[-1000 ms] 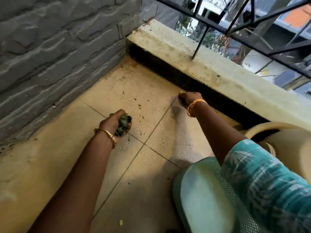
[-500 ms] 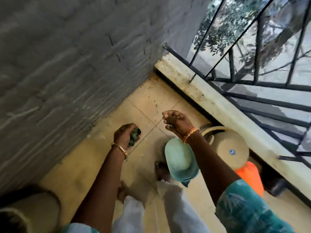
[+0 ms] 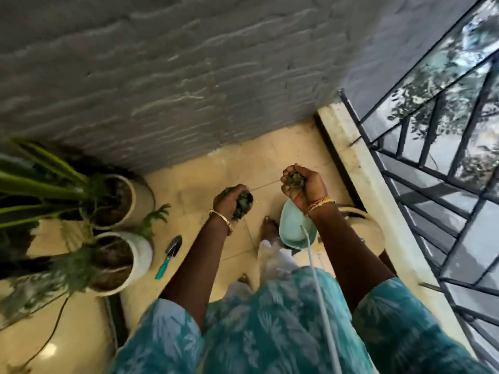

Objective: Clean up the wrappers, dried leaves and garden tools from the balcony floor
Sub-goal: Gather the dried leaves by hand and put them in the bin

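Head view: two hands, left grip (image 3: 229,201) and right grip (image 3: 302,186), each around dried leaves (image 3: 294,180); one trowel (image 3: 169,255).

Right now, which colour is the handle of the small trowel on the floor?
Teal green, on the trowel, seen in the head view.

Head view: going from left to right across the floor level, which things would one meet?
Potted plants → garden trowel → left hand gripping dried leaves → right hand cupping more leaves → ledge → railing.
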A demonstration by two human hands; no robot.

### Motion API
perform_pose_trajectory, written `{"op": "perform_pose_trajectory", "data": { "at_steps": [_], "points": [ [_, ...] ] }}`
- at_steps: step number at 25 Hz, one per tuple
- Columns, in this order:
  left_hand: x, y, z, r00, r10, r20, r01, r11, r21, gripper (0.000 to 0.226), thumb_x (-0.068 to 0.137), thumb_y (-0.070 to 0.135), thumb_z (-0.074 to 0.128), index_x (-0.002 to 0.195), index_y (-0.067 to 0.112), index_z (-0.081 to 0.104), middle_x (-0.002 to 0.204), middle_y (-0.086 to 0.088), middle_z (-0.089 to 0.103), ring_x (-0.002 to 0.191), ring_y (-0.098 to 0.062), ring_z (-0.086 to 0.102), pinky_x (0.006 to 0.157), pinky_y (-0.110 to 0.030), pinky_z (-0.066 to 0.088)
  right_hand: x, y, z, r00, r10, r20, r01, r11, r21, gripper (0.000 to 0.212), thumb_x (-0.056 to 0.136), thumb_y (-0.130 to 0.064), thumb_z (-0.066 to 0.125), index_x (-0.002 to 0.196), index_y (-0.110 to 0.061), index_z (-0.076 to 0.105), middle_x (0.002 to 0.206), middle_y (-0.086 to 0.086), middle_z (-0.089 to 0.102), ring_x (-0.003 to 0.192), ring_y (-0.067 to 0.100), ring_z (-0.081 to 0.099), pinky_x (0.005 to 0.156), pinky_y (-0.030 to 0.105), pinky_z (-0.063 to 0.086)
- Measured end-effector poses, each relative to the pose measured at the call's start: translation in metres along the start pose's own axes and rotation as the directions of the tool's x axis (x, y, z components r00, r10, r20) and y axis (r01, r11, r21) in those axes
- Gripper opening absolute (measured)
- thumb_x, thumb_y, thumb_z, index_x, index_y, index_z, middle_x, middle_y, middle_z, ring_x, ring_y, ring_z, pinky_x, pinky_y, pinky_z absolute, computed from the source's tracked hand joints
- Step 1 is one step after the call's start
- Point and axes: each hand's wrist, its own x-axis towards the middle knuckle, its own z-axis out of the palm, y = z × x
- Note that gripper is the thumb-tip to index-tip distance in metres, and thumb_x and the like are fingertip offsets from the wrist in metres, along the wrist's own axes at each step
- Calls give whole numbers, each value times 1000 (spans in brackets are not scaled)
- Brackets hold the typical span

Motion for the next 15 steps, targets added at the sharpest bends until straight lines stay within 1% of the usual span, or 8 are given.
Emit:
{"op": "perform_pose_trajectory", "data": {
  "at_steps": [1,3,6,7,9,11,13,15],
  "points": [
    [-13,-8,-13,1000,-11,2,11,999,-44,18,79,20,71,64,12,64,54,-6,60,43,-17,56,43,-17,44,-14,13,5,999,26,20,-27,1000,12,39,94,-14,35,61,-12,56,53,0,58,48,11,55,45,14,38],
    [-38,-25,-42,1000,-22,-4,22,995,-102,18,76,23,73,67,12,60,60,-8,59,48,-18,56,46,-18,44,-39,43,11,996,73,43,-74,997,13,41,95,-15,37,58,-12,57,53,0,58,47,11,55,44,13,38],
    [-84,-58,-91,999,-12,-30,7,984,-180,39,42,36,80,68,14,62,66,-8,59,60,-22,56,55,-22,44,-80,93,15,981,166,102,-161,986,-50,51,93,-21,40,47,-12,58,51,1,58,46,13,55,45,14,39],
    [-101,-71,-107,999,-14,-52,2,974,-226,41,41,36,81,70,14,62,67,-8,60,61,-22,56,54,-22,44,-94,109,17,972,202,124,-193,978,-80,51,92,-21,39,46,-12,58,51,2,58,46,14,55,46,14,40],
    [-135,-98,-138,993,-18,-117,-23,940,-339,32,57,34,81,71,14,62,66,-7,60,59,-21,57,50,-20,45,-119,142,24,951,273,143,-251,956,-152,51,92,-19,38,46,-10,58,52,4,57,46,15,55,46,15,40],
    [-166,-125,-163,988,-22,-152,-55,875,-481,33,61,41,77,72,13,63,58,-7,60,51,-19,57,45,-18,45,-140,174,28,928,340,152,-297,922,-250,49,94,-16,38,50,-9,57,52,5,57,46,16,55,44,15,41],
    [-196,-152,-183,981,-37,-192,-104,736,-669,39,72,47,66,72,8,64,53,-8,56,43,-20,54,43,-16,44,-159,202,34,896,409,174,-321,867,-382,40,95,-16,38,59,-9,55,51,4,57,46,15,54,44,14,40],
    [-224,-184,-198,958,-81,-274,-177,585,-791,55,87,47,49,55,4,62,49,-9,55,40,-22,54,43,-15,44,-183,224,43,851,491,186,-318,764,-562,35,96,-17,37,65,-10,51,50,2,57,45,13,53,43,15,38]
  ]
}}
